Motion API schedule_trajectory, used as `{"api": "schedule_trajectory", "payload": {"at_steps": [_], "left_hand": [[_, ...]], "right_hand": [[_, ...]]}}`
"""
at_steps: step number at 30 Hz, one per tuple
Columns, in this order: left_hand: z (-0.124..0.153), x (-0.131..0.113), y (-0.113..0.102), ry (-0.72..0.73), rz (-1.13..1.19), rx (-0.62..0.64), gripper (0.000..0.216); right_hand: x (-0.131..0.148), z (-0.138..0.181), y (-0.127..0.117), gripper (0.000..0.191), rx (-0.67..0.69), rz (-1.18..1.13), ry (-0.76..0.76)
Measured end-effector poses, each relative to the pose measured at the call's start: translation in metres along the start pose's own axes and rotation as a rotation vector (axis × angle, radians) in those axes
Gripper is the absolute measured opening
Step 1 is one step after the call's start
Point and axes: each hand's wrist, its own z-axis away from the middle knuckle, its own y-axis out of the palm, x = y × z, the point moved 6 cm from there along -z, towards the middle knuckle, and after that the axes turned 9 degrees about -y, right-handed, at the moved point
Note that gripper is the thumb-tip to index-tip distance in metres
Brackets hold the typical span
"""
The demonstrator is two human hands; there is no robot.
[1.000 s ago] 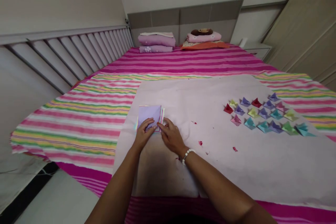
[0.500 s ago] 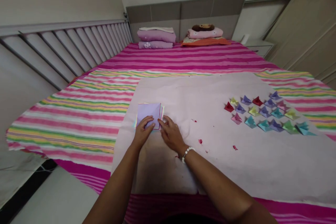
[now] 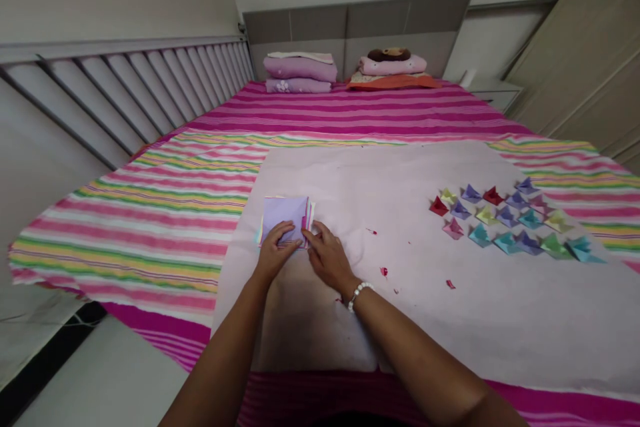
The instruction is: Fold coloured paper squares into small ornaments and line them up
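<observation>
A stack of square origami paper in several colours lies on the pale sheet, a light purple square on top. My left hand rests on the lower part of the purple square, fingers stretched flat and thumb apart. At the stack's right edge, my right hand has its index fingertip on the purple square's edge, where a bit of magenta shows. Its other fingers are curled, and the thumb is mostly hidden. A white bead bracelet circles my right wrist.
Several folded paper pieces in many colours stand in rows at the right. Small red paper scraps lie in the middle of the pale sheet. Folded bedding is piled by the headboard, and a railing runs along the left.
At the purple square's right edge, a magenta patch now shows by my right index finger, the edge there slightly raised. My left thumb has shifted a little right. The view has moved slightly.
</observation>
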Motion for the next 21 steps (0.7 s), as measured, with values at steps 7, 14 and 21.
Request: {"api": "schedule_trajectory", "payload": {"at_steps": [7, 14, 21], "left_hand": [[0.0004, 0.0, 0.001, 0.037, -0.011, -0.011, 0.046], [0.0007, -0.002, 0.0009, 0.05, -0.02, -0.013, 0.047], [0.0003, -0.0036, 0.0007, 0.034, 0.003, -0.005, 0.045]], "right_hand": [[-0.0007, 0.0, 0.0015, 0.052, -0.003, 0.008, -0.003], [0.0007, -0.0013, -0.0009, 0.051, 0.007, -0.002, 0.0], [0.0006, -0.0016, 0.0, 0.047, 0.026, 0.018, -0.001]]}}
